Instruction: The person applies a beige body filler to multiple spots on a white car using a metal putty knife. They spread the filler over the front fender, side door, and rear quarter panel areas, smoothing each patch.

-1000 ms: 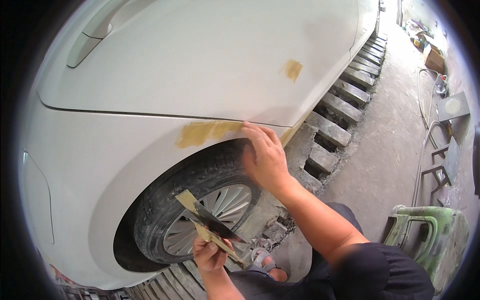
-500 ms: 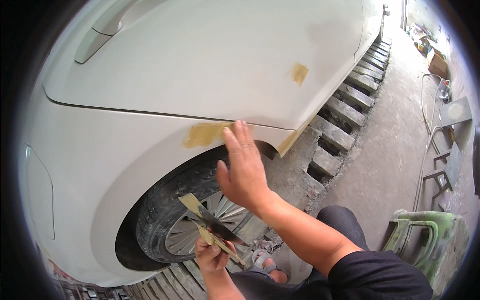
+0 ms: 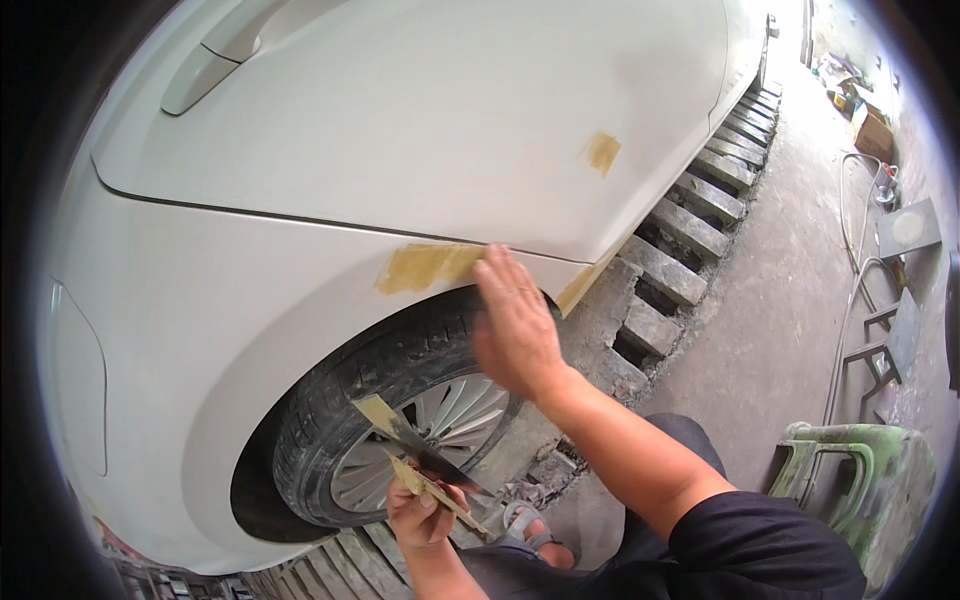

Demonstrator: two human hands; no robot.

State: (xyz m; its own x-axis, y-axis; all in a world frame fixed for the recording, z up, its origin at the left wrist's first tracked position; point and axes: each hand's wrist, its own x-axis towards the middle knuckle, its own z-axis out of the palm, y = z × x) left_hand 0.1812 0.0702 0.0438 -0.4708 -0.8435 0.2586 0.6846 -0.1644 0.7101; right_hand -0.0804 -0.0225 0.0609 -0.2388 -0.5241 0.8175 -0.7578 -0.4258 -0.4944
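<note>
Flat and with fingers stretched out, my right hand [image 3: 520, 325] is at the right end of a yellow-brown filler patch [image 3: 430, 267] on the white car fender [image 3: 250, 290], just above the wheel arch. Its fingertips appear to touch the panel; the thumb is blurred. Lower down, in front of the wheel [image 3: 340, 430], my left hand [image 3: 425, 515] grips two flat putty spreaders. One is a dark, shiny blade [image 3: 430, 458] with yellow filler on its end. The other, a narrower filler-smeared spreader [image 3: 445, 496], lies across the fingers. A smaller filler patch [image 3: 603, 153] marks the door.
A slatted concrete channel cover [image 3: 690, 228] runs along the floor beside the car. At the lower right stands a green, paint-stained plastic stool [image 3: 870, 470]. Farther right are a hose [image 3: 845, 330], a dark metal stand [image 3: 880, 350] and a cardboard box [image 3: 872, 135].
My right hand has slid to the right along the fender, uncovering more of the filler patch. My left hand still holds the spreaders in nearly the same place. The view has shifted slightly.
</note>
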